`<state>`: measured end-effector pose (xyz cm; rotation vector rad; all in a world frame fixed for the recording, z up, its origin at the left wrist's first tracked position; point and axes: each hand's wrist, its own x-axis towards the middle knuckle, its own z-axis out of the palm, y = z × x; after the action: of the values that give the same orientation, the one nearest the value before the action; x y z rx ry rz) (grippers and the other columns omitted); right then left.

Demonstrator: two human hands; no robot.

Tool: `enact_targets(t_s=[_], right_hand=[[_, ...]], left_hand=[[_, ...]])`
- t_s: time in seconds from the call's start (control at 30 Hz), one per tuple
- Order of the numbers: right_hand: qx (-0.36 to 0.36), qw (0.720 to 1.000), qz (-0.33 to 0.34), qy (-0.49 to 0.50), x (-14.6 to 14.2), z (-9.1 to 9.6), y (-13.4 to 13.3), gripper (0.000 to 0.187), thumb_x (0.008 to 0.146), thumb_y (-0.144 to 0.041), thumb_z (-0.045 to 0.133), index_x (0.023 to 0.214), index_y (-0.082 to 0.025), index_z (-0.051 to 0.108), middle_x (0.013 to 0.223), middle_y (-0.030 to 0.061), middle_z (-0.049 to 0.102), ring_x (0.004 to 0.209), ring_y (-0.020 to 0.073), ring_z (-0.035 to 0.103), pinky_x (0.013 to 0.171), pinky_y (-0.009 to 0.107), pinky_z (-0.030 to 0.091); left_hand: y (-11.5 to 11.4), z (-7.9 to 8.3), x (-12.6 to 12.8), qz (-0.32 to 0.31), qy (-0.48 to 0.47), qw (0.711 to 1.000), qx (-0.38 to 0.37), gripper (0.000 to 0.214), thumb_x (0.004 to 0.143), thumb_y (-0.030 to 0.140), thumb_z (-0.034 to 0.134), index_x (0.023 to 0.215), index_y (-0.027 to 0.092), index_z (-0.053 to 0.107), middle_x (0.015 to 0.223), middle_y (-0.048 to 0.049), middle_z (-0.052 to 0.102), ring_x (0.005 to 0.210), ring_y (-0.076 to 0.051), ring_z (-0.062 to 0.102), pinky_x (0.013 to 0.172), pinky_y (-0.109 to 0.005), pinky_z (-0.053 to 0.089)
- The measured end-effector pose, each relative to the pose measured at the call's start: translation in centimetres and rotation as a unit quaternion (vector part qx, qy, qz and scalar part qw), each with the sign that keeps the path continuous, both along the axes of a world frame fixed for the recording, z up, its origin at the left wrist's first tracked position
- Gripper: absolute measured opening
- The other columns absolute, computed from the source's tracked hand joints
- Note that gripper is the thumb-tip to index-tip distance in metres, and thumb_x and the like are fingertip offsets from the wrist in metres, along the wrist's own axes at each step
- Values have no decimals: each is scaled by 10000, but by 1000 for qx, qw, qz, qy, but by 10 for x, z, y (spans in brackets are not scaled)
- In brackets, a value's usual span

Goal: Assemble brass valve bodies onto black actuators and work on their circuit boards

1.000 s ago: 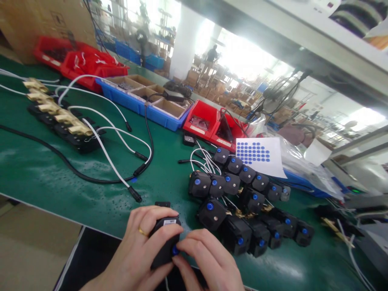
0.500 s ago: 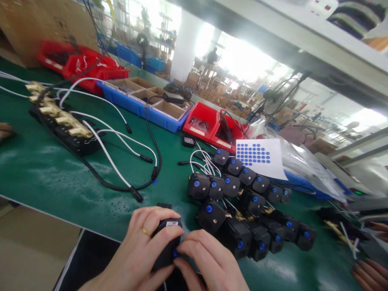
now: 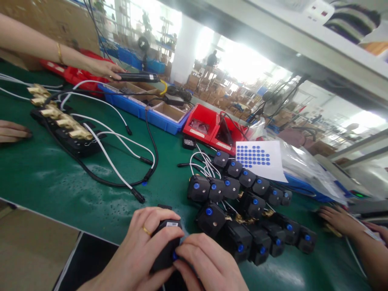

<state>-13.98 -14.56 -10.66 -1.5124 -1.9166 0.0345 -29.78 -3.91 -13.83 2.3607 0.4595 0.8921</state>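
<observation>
My left hand point(image 3: 151, 242), with a ring on one finger, wraps round a black boxy housing point(image 3: 165, 258) near the table's front edge. A small pale label point(image 3: 172, 224) shows on its upper part. The fingertips of my right hand point(image 3: 206, 258) are pinched together at a blue round sticker point(image 3: 175, 255) on the housing's right side; their grip is partly hidden. To the right stand several similar black housings point(image 3: 211, 218), each with a blue dot. Behind them lies a white sheet point(image 3: 253, 155) with rows of blue round stickers.
At the left, a black assembly with brass fittings point(image 3: 65, 121) trails white cables point(image 3: 113, 161). A co-worker's hand point(image 3: 106, 68) holds a black electric screwdriver point(image 3: 138, 77) over a blue divided tray point(image 3: 136, 106). Red bins point(image 3: 197, 135) stand behind. Another person's hand point(image 3: 336, 218) is at right.
A co-worker's arm has come in from the left, holding the black electric screwdriver. Another person's hand has moved in at the right. My hands stay nearly still on the housing.
</observation>
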Motion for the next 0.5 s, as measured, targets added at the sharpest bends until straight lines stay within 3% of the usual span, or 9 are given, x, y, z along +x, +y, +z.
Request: enact_targets(t_s=[0.33, 0.5], right_hand=[[-38, 999, 11, -12, 6, -13, -8, 175, 964, -70, 545, 1073, -155, 652, 946, 71, 731, 796, 164, 720, 736, 211, 618], [-28, 999, 4, -30, 6, -16, -9, 179, 973, -91, 539, 1088, -166, 654, 958, 65, 741, 797, 158, 731, 724, 200, 621]], left_hand=[[2, -1, 0, -16, -2, 999, -32, 421, 803, 94, 633, 1148, 330, 580, 1230, -5, 600, 1146, -245, 514, 1021, -381, 343], [3, 0, 0, -13, 8, 1000, -25, 394, 804, 103, 631, 1126, 323, 577, 1210, -22, 631, 1132, -267, 542, 999, -405, 382]])
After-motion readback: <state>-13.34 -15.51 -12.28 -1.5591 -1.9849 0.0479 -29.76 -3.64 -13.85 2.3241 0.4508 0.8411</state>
